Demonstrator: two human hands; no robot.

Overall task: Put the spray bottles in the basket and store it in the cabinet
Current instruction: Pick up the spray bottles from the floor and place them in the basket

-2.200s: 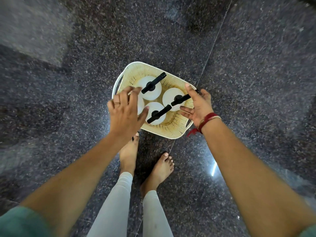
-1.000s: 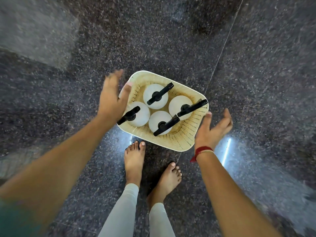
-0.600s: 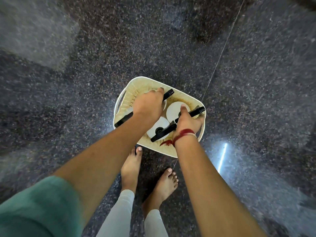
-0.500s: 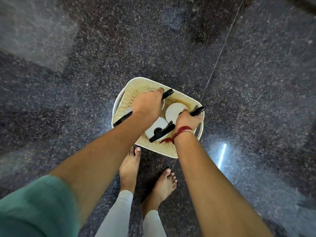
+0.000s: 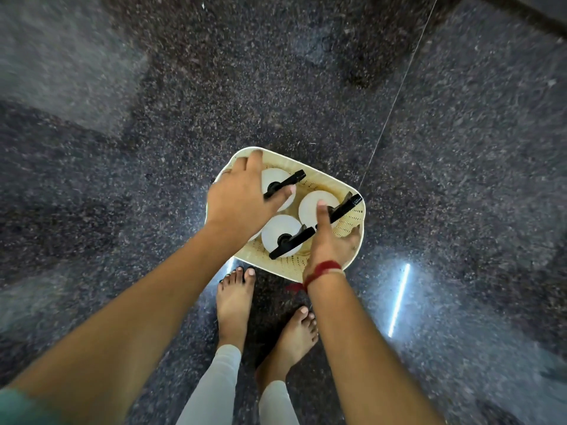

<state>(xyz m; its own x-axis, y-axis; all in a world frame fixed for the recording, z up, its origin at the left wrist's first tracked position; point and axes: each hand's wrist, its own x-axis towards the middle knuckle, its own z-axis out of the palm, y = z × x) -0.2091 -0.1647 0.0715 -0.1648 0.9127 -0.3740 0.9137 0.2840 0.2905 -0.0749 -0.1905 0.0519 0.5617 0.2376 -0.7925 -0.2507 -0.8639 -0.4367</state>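
Right, biggest first: you stand on a dark speckled stone floor (image 5: 460, 148) with a thin seam line (image 5: 395, 96) running up to the right and two bright light streaks reflected near your feet. The cabinet isn't in frame.

The cream perforated basket (image 5: 310, 171) sits on the floor just ahead of your bare feet (image 5: 234, 305). Its long axis runs diagonal, far-left to near-right.

Inside it, three white spray bottles show, all upright, black trigger heads on top: one at the far side (image 5: 277, 191), one at the right (image 5: 316, 207), one at the near side (image 5: 280, 234). The three stand close together. Whether another stands under your left hand, can't tell.

Your left hand (image 5: 242, 200) is over the basket's left part, fingers spread and reaching to the far-left rim, thumb lying against the far bottle's black trigger. It's loosely open, not clamped on anything I can see.

Your right hand (image 5: 329, 245) is at the near-right rim, thumb pointing up between the right and near bottles' triggers. Fingers are hidden behind the palm, so can't tell if it grips the rim. A red thread band (image 5: 322, 269) is on that wrist.
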